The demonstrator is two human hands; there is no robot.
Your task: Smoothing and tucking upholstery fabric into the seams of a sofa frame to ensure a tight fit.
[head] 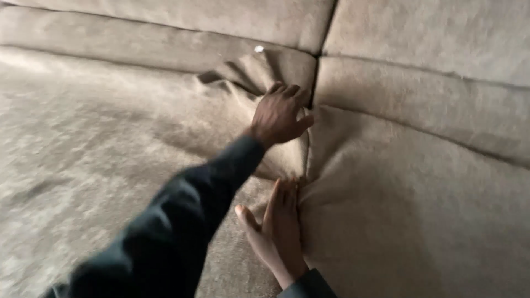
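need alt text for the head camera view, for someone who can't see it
Two hands press into the gap between two tan sofa cushions: the left hand, in a dark sleeve, reaches further in, while the right hand lies flat along the seam. A small white speck sits on the backrest above.

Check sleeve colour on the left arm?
Dark, near black; the left sleeve shows best in the head view, over the tan sofa cushion.

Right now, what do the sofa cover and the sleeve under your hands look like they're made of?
Sofa cover: seemingly suede-like or microfibre fabric, tan, matte; brushed light and dark patches and soft creases show near the left hand. Sleeve: dark woven cloth, faint sheen, exact fibre unclear.
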